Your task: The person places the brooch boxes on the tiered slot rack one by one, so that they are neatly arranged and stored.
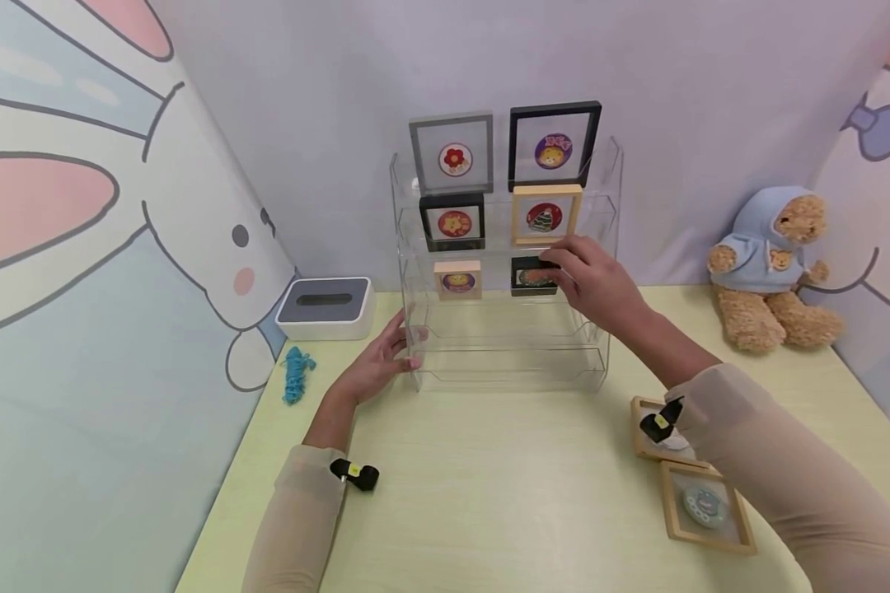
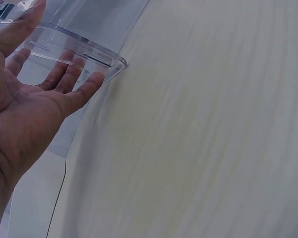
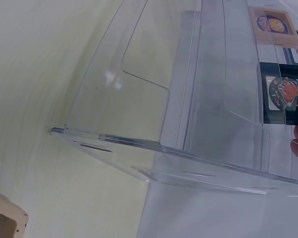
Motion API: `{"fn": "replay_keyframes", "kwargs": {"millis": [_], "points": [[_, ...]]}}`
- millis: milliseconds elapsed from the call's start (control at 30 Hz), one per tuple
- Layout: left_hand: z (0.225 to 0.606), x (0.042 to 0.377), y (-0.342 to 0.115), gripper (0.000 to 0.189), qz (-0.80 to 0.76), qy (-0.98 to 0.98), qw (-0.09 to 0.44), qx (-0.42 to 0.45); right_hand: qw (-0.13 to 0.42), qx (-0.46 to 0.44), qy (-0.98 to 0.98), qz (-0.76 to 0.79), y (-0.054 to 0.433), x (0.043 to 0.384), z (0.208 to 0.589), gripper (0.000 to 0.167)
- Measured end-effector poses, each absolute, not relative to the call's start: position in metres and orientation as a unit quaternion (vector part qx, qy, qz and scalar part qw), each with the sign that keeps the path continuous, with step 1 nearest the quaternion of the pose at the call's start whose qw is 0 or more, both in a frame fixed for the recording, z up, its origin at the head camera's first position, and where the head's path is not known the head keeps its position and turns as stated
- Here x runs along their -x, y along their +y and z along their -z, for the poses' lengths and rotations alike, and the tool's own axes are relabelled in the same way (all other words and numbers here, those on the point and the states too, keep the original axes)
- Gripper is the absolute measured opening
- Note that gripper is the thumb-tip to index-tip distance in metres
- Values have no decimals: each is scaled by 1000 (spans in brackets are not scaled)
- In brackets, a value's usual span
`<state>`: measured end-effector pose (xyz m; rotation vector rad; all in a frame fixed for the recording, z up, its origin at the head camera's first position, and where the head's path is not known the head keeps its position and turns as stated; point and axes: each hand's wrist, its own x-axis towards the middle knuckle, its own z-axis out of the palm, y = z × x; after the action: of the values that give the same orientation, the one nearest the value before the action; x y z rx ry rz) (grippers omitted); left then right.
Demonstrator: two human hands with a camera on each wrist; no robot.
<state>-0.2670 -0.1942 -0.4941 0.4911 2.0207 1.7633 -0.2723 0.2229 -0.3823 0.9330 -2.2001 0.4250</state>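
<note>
A clear acrylic tiered rack (image 1: 512,362) stands on the table against the wall. On its third tier from the top, my right hand (image 1: 597,284) pinches a small black picture frame (image 1: 521,280) with a dark round picture by its right side. The right wrist view shows that frame (image 3: 273,118) upright behind the clear tier front, fingertips at its edge. My left hand (image 1: 374,368) is at the rack's lower left side, fingers spread and fairly straight. In the left wrist view its fingertips lie against the clear side panel (image 2: 97,52).
Above stand a grey frame (image 1: 452,122), black frames (image 1: 555,109) and a wooden frame (image 1: 547,190); a small wooden frame (image 1: 457,268) is left. Wooden frames (image 1: 708,539) lie at right. A tissue box (image 1: 326,325), blue cord (image 1: 294,375) and teddy bear (image 1: 760,272) flank the rack.
</note>
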Motion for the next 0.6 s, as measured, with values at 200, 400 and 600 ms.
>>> {"fn": "replay_keyframes", "kwargs": {"millis": [200,400,600], "points": [[495,269,-194,105,-633,724,207,-177,344,-356,-855,-155,225,268,379,36],[496,269,-195,105,-630,728,206,-178,349,-352,-852,-171,235,261,373,50],[495,269,-195,105,-615,742,201,-176,387,-334,-825,-241,259,247,371,55]]}}
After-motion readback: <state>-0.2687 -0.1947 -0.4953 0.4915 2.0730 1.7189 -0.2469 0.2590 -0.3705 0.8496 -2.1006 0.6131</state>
